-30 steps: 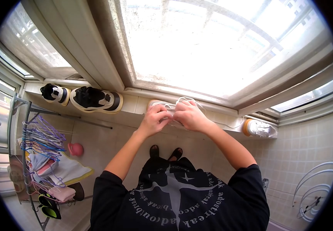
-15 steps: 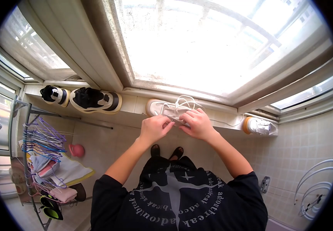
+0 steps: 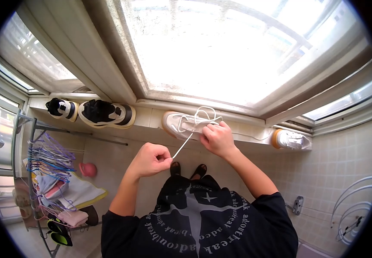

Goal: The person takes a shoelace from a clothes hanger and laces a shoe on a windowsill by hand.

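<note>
A white sneaker (image 3: 172, 121) with a pale gum-coloured sole rests on the window ledge, its toe to the left. My left hand (image 3: 151, 159) is closed, pinching a white shoelace (image 3: 181, 147) that runs taut from the sneaker down toward me. Curled against the sneaker's near side, by its opening, is my right hand (image 3: 218, 139), closed on the upper; its fingertips are partly hidden. Loose loops of lace stand up above the shoe, and one long lace trails right along the ledge.
Another white shoe (image 3: 290, 140) stands at the ledge's right end. Two black-and-white shoes, a larger (image 3: 119, 116) and a smaller (image 3: 67, 109), sit on the left. A metal rack with hangers (image 3: 50, 157) and cloths is at left, near a pink object (image 3: 88, 169). Hoops (image 3: 353, 210) hang right.
My left hand has moved away from the sneaker, down and to the left, drawing the lace out straight. My right hand has stayed at the sneaker, shifting slightly.
</note>
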A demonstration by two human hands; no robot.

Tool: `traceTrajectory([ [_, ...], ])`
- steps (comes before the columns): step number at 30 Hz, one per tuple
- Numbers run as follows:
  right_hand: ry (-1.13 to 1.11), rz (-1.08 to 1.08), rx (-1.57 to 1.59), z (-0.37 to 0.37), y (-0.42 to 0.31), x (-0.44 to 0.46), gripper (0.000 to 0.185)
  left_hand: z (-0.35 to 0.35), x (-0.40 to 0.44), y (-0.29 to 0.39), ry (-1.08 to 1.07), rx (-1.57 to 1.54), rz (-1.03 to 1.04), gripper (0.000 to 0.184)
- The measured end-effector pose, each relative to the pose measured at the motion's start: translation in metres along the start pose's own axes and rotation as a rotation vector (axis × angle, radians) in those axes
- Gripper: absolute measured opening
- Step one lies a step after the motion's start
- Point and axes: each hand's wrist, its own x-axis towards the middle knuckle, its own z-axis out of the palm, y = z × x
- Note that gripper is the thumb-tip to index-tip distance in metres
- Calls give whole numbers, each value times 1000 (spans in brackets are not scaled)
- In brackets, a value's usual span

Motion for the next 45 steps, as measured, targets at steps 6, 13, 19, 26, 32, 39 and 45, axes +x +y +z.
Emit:
traceTrajectory([
  [6, 24, 9, -22, 2, 0, 2, 23, -52, -45, 12, -236, -732, 541, 27],
  [13, -14, -8, 97, -17, 1, 0, 24, -71, -50, 9, 164, -651, 716, 28],
  [19, 146, 418, 477, -30, 43, -23, 19, -25, -2, -48, -214, -754, 320, 37],
  [26, -230, 754, 1133, -11, 78, -41, 37, 59, 40, -35, 247, 68, -8, 21],
  [32, -294, 712, 1288, -15, 70, -10, 37, 82, 69, -29, 468, 422, 50, 27],
  [39, -266, 737, 910, -24, 51, 9, 24, 97, 69, -53, 534, 427, 112, 18],
  [45, 155, 633, 1434, -21, 55, 9, 28, 91, 72, -60, 478, 46, 62, 12],
])
